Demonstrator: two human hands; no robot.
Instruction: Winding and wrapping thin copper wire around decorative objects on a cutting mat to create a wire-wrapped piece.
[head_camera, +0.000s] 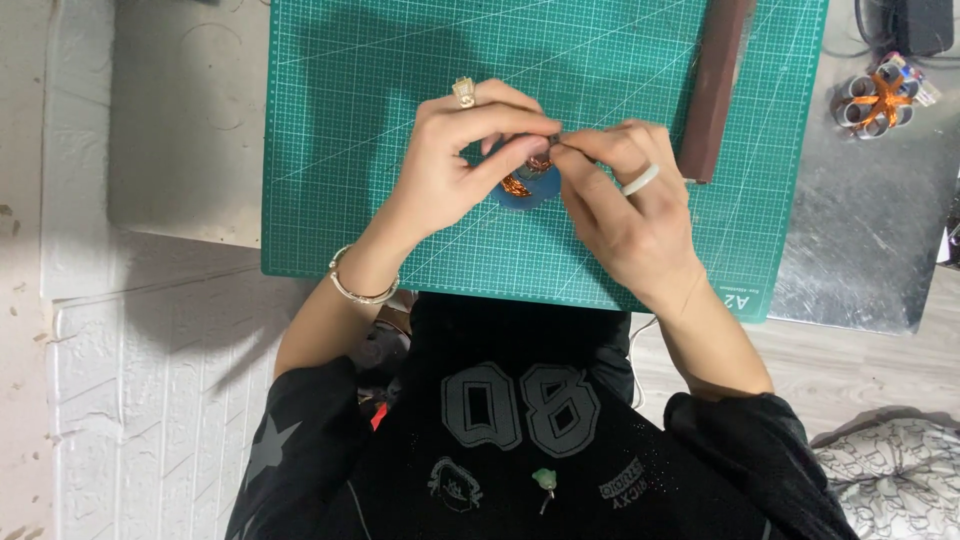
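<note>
A green cutting mat (400, 120) covers a grey tabletop (180, 120), white textured floor beside it. A dark brown bar (715, 90) lies on the mat's right part; an orange-tied bundle of rings (882, 100) sits off it. Left hand (450, 170) and right hand (625, 215) pinch shut on a small blue piece with copper wire (525, 185), over the mat's middle

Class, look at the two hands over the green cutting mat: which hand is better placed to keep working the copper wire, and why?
Probably the right hand: its fingertips pinch at the copper wire, while the left hand steadies the blue round piece above the green cutting mat.
</note>
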